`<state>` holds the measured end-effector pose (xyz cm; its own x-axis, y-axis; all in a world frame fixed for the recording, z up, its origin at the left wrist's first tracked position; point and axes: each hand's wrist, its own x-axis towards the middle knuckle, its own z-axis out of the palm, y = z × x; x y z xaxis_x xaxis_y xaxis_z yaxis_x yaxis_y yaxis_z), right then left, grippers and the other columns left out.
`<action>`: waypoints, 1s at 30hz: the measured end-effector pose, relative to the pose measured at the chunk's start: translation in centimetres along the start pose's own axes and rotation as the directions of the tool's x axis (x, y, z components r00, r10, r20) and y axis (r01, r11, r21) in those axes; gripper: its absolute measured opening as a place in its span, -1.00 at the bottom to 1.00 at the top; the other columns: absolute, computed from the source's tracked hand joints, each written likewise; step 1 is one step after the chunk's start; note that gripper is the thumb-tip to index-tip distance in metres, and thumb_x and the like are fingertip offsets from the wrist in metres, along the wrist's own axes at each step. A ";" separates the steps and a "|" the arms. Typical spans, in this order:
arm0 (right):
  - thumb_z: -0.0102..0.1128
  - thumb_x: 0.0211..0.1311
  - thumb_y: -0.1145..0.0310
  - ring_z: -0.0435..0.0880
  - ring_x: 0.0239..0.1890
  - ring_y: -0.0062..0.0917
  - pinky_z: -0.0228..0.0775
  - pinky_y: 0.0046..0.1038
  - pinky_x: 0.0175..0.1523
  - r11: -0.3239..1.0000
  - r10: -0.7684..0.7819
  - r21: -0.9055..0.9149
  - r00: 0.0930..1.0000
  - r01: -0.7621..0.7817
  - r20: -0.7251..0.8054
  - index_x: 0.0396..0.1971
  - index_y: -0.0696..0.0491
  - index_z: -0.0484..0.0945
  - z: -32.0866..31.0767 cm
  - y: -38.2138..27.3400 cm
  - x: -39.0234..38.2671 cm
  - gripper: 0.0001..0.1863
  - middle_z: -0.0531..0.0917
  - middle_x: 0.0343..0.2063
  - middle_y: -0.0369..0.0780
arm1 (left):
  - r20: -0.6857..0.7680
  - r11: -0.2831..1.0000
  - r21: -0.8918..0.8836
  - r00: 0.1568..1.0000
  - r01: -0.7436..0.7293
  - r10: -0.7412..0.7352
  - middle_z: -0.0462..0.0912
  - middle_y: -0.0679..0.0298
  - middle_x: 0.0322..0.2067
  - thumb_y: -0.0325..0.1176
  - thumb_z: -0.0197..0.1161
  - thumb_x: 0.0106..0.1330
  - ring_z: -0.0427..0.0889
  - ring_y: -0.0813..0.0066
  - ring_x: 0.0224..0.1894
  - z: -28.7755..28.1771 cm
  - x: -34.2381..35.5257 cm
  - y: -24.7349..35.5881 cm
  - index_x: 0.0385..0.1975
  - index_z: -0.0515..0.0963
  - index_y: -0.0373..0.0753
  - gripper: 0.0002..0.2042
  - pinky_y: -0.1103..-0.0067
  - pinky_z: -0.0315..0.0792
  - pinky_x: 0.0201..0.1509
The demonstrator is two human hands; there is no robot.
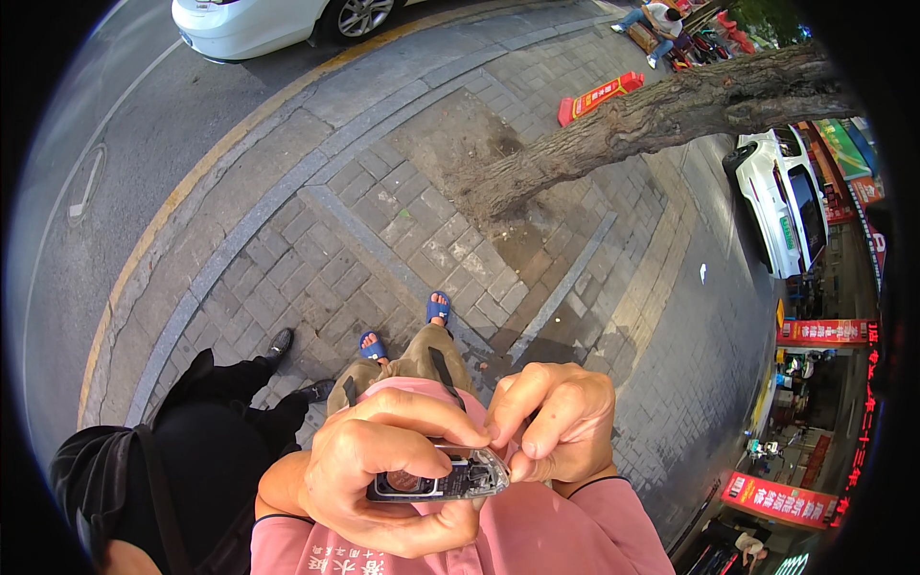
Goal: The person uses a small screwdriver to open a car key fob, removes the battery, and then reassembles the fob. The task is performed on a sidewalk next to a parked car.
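My left hand [369, 465] is closed around a small opened electronic device that looks like a car key fob [470, 476]. A round coin cell [406, 483] sits inside its dark shell, with a circuit board beside it. The device's right end has a clear, shiny edge. At that end my right hand [556, 417] is closed in a pinch, thumb and forefinger right next to the clear edge. Whatever those fingertips hold, if anything, is too small or hidden to make out. Both hands are in front of my pink shirt [537, 537].
Close on my left stands a person in black clothes [211, 460]. A tree trunk [661, 120] rises from the paved sidewalk [383, 206] ahead, beside a red sign [600, 96]. One white car [259, 27] is on the road, another white car [781, 206] at the right near shopfronts.
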<state>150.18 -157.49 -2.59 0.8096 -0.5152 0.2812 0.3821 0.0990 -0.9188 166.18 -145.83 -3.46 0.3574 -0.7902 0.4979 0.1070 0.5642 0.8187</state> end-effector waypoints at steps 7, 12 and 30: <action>0.51 0.05 0.49 0.75 -0.25 -0.34 0.61 -0.40 -0.21 1.000 0.007 -0.009 1.000 -0.007 0.002 -0.46 0.08 0.56 0.0 0.0 -0.2 -0.78 0.70 -0.27 -0.05 | 0.019 1.000 -0.002 1.000 0.002 -0.002 0.62 -0.06 -0.17 -0.61 0.50 -0.18 0.66 0.27 -0.27 -0.1 -0.1 0.0 -0.25 0.42 -0.31 -0.54 0.47 0.53 -0.15; 0.49 0.06 0.51 0.75 -0.25 -0.33 0.62 -0.40 -0.21 1.000 -0.010 -0.023 1.000 0.010 0.001 -0.45 0.09 0.57 0.0 0.0 -0.5 -0.80 0.70 -0.26 -0.04 | 0.027 1.000 -0.028 1.000 -0.007 0.007 0.61 -0.06 -0.17 -0.61 0.49 -0.18 0.65 0.29 -0.27 0.0 -0.1 -0.1 -0.26 0.41 -0.31 -0.54 0.46 0.53 -0.17; 0.33 0.19 0.60 0.72 -0.33 -0.40 0.60 -0.45 -0.27 0.927 -0.270 -0.261 0.962 0.270 0.038 -0.22 0.14 0.54 0.8 0.7 -0.8 -0.81 0.66 -0.16 0.00 | 0.010 0.997 -0.075 1.000 -0.003 0.004 0.54 -0.09 -0.16 -0.66 0.46 -0.11 0.70 0.15 -0.20 -0.1 -0.4 -0.2 -0.23 0.36 -0.35 -0.55 0.40 0.60 -0.15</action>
<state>150.15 -156.32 -3.26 0.6928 -0.4898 0.5292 0.4568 -0.2697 -0.8477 166.10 -145.55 -3.84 0.3488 -0.7902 0.5039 0.1753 0.5832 0.7932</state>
